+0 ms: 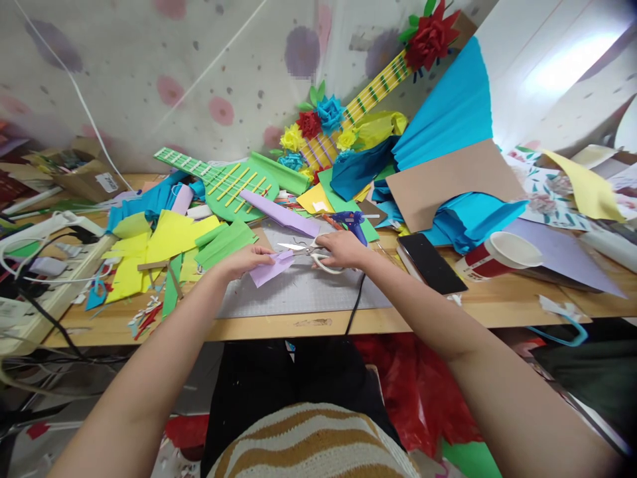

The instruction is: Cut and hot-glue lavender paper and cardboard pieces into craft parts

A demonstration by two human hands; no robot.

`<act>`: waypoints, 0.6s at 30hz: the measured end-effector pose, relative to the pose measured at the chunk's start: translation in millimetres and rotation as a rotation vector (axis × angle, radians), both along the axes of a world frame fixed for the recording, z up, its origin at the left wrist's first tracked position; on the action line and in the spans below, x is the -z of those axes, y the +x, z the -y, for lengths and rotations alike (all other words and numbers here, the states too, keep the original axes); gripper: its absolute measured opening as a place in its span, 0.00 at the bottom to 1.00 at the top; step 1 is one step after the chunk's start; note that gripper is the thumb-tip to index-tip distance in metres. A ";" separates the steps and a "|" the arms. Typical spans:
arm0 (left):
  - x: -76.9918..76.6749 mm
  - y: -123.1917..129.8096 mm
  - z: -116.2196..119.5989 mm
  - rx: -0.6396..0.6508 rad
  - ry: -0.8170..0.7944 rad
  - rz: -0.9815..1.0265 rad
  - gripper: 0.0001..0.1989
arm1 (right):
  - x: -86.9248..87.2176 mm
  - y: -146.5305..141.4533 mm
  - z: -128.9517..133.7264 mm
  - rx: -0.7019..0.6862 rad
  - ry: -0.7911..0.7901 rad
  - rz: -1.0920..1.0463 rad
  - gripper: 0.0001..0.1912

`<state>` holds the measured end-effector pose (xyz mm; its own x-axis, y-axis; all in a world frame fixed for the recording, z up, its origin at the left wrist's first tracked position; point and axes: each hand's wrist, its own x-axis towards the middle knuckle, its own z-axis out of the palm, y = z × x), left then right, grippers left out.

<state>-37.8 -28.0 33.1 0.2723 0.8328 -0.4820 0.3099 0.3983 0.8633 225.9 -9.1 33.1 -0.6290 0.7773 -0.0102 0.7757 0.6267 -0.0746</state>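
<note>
A small piece of purple paper (269,271) is pinched in my left hand (245,260), over the grey cutting mat (308,296). My right hand (344,250) holds white-handled scissors (327,265), whose blades are parted and point left, at the upper right edge of the paper. A longer purple strip (281,212) lies just beyond both hands. Behind my right hand is a blue glue gun (352,223). The green paper guitar (239,190) with yellow strips lies farther back.
Yellow paper (172,238) and a power strip (70,282) are on the left. To the right are a black phone (432,263), a paper cup (492,255) and blue crepe paper (470,219). A flowered yellow guitar (371,99) leans at the back.
</note>
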 end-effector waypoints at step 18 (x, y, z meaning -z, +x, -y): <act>28.9 14.2 -4.1 -0.331 0.116 0.235 0.22 | 16.8 -8.9 -13.0 0.429 -0.014 0.075 0.20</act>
